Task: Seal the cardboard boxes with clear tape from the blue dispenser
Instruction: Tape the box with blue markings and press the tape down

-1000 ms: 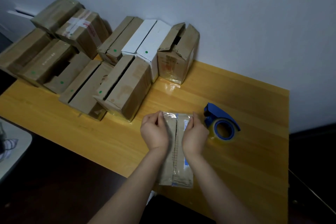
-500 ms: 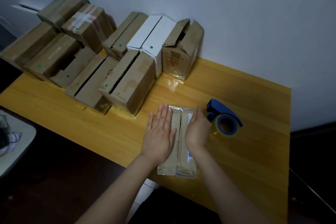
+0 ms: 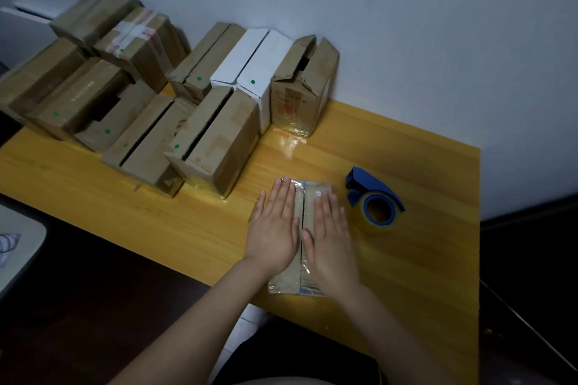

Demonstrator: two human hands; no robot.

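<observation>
Change: my right grip (image 3: 331, 237), curled before, now lies flat.
Grips: left grip (image 3: 275, 228) and right grip released, palms pressing the box (image 3: 286, 281) flaps.
Box: beneath both, on the desk (image 3: 422, 259).
Tape: blue dispenser (image 3: 372, 197) just beside right grip.

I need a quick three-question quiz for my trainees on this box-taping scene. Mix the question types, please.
1. True or false: the left hand and right hand both lie flat on the cardboard box.
2. Where does the blue dispenser sit? A) left of that box B) right of it C) on top of it
3. Fill in: the dispenser is held by ___ hand.
Key: 1 true; 2 B; 3 neither.
</observation>
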